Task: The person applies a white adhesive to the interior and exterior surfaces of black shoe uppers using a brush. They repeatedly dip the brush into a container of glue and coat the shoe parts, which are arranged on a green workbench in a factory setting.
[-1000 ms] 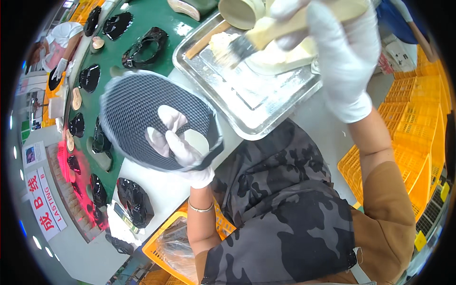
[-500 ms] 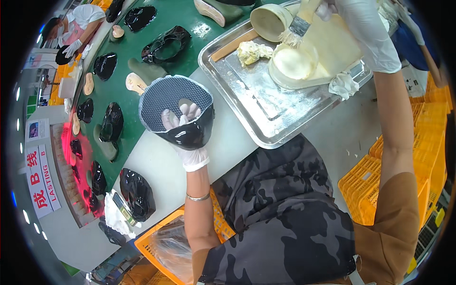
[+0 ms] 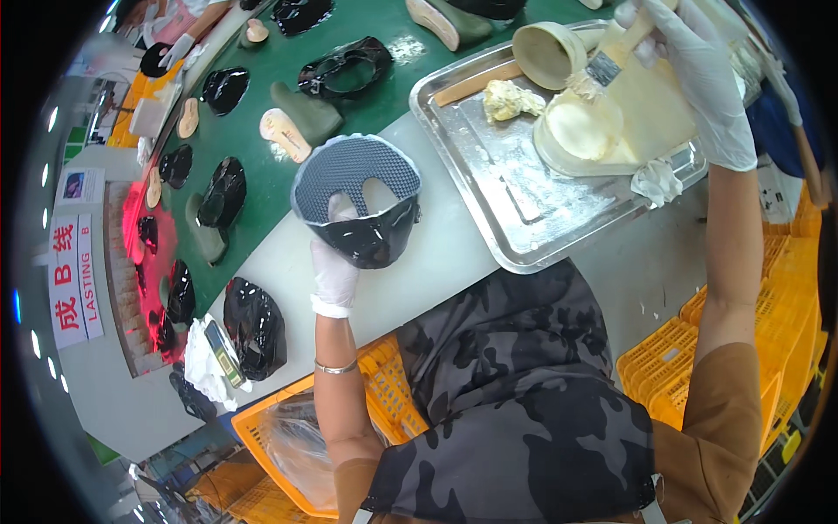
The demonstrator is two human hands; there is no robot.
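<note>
My left hand (image 3: 333, 269) is closed on a glossy black shoe upper (image 3: 375, 237), gripping its near left edge with a finger inside. The upper's open side faces up, showing grey textured lining with two oval cutouts. In my gloved right hand (image 3: 698, 74) is a paintbrush (image 3: 604, 66) with a wooden handle and pale bristles. The bristles hang at the far rim of a round tub (image 3: 546, 144) of creamy white paste. That tub stands on a metal tray (image 3: 458, 205), beside a tipped cream cup (image 3: 537, 61) and a crumpled yellowish lump (image 3: 509, 102).
A green conveyor belt (image 3: 262, 179) carries several black uppers and shoe lasts, including a pale-soled one (image 3: 284, 134). Another black upper (image 3: 254, 327) and a white cloth (image 3: 206, 367) lie at the left. Orange crates (image 3: 659, 362) stand below right. A co-worker's gloved hand (image 3: 177, 51) shows far left.
The whole view has shifted. My left fingers have changed their grip, leaving both cutouts exposed. My right hand has tilted the brush over, its bristles still by the paste tub.
</note>
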